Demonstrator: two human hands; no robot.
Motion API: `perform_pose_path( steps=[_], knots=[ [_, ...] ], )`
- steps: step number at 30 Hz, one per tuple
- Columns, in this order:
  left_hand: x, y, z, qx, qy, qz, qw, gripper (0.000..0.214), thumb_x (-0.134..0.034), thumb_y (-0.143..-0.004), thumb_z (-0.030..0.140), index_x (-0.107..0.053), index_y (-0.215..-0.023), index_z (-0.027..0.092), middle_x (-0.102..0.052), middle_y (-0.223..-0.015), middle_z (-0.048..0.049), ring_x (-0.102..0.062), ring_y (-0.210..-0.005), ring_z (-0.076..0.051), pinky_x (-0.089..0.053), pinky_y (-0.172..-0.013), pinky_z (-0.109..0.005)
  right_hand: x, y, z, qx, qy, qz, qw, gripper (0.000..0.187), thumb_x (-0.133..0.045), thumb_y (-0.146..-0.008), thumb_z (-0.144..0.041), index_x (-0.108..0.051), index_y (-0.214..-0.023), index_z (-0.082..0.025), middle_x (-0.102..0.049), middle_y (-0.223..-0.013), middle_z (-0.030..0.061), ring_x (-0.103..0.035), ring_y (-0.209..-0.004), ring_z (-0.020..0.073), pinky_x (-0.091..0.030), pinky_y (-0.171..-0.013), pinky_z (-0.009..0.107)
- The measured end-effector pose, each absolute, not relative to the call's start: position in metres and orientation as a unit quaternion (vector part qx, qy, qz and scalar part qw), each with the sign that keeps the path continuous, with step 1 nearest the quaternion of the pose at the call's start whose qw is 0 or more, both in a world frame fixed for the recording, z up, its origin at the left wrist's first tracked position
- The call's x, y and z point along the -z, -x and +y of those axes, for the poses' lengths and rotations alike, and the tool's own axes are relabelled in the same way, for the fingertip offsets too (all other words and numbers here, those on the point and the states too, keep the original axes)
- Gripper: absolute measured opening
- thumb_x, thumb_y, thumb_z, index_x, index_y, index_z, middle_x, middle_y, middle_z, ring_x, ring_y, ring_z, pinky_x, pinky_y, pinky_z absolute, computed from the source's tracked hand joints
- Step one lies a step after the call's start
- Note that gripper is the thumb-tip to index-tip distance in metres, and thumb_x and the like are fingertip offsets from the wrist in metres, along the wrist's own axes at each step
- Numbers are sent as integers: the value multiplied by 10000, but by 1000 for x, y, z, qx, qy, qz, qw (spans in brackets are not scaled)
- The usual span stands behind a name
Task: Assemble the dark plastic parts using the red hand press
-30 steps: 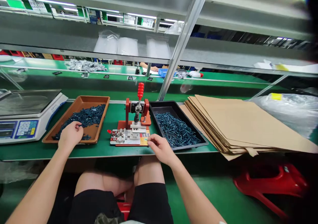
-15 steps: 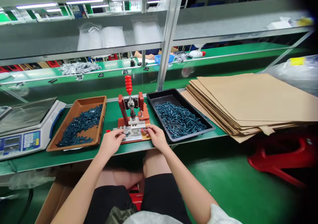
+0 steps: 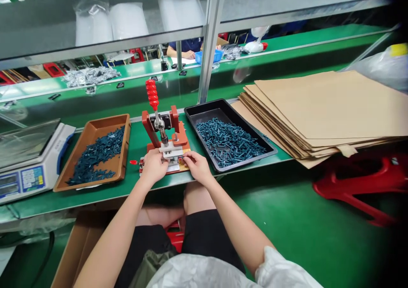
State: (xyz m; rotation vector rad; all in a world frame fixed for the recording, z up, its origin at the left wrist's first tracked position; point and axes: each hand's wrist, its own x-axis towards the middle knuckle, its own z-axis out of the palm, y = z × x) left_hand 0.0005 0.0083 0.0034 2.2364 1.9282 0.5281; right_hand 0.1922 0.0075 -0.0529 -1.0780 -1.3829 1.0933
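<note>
A red toggle-clamp press (image 3: 165,132) with a ribbed red handle (image 3: 152,94) stands on the green bench between two trays. My left hand (image 3: 154,166) rests on the left part of its white base plate, fingers curled over something small I cannot make out. My right hand (image 3: 196,166) sits at the plate's right edge, fingers bent and pressed against the fixture. A brown tray (image 3: 93,131) of dark blue parts lies to the left. A black tray (image 3: 204,109) of similar dark parts lies to the right.
A weighing scale (image 3: 27,160) stands at far left. A stack of cardboard sheets (image 3: 321,109) lies at right, beside a plastic bag (image 3: 382,67). A metal post (image 3: 208,45) rises behind the press. Another person's hand (image 3: 188,54) works across the line. An open carton (image 3: 75,249) and red stool (image 3: 360,186) sit below.
My left hand left the brown tray and came to the press's base plate. My right hand moved in onto the plate's right edge. My view has tilted down and shifted right.
</note>
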Motion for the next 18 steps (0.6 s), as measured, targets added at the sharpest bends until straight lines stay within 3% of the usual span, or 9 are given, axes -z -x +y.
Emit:
perform_pose_path(
  steps=[7,12,18],
  knots=[
    [-6,3,16,-156,-746,639,108,258,-620,-806,249,-789,-998,213,-728,-1185,-95,-627,-1157,-329,-482,-1013,-429,58,-190,7,-453,467,-571,501,217,-594,-859,-358,-676,-992,-208,-736,-885,62,-702,-757,202,-587,-712,317],
    [-4,4,16,-153,-749,636,110,313,-589,-817,214,-765,-1073,171,-724,-1179,-128,-627,-1151,-317,-473,-1022,-419,55,-191,3,-390,475,-621,486,203,-573,-883,-343,-702,-920,-190,-744,-915,81,-700,-812,214,-568,-783,333],
    [-10,-1,13,-111,-745,651,94,337,-529,-840,223,-757,-1087,207,-715,-1196,-103,-609,-1171,-322,-458,-1025,-429,51,-191,2,-379,473,-626,491,202,-567,-879,-343,-694,-899,-188,-738,-858,63,-688,-736,194,-556,-716,310]
  ],
)
